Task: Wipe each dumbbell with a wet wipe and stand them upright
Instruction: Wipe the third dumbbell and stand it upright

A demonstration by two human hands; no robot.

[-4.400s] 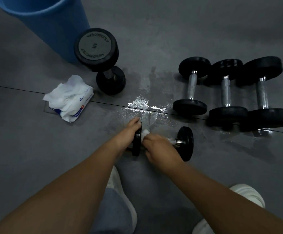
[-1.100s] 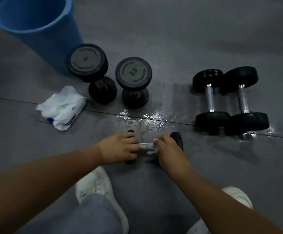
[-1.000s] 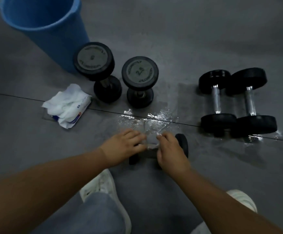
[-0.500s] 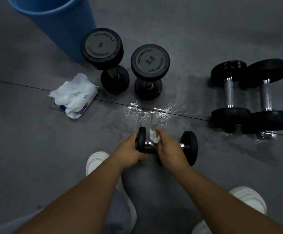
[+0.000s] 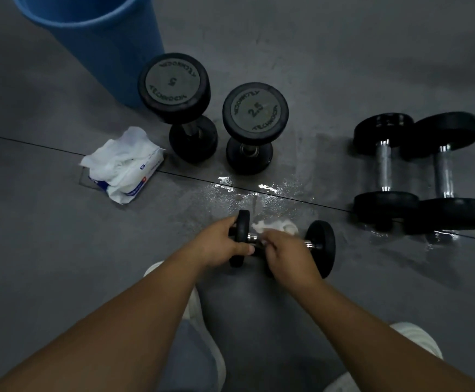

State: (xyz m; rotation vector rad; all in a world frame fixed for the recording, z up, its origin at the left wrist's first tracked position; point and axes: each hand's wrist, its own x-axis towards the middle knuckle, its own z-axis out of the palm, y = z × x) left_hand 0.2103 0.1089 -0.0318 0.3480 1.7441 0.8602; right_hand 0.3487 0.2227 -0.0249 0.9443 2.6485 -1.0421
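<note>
While the left hand (image 5: 225, 246) grips the left plate of the dumbbell (image 5: 319, 247), the right hand (image 5: 287, 254) curls round its handle with the wipe (image 5: 276, 226) under the fingers. Dumbbell sits between both hands, on or just off the wet floor (image 5: 259, 193), cannot tell which, long axis left-right. Upright pair (image 5: 254, 111) stands beyond it near the bucket (image 5: 103, 38). Lying pair (image 5: 385, 165) is well apart at right, axes pointing away, right hand nearer. Judged next: tip this 1 onto a plate

Dim grey floor (image 5: 46, 250) with a dark seam (image 5: 32, 144), a wet patch (image 5: 259, 193), a blue bucket (image 5: 103, 38).
</note>
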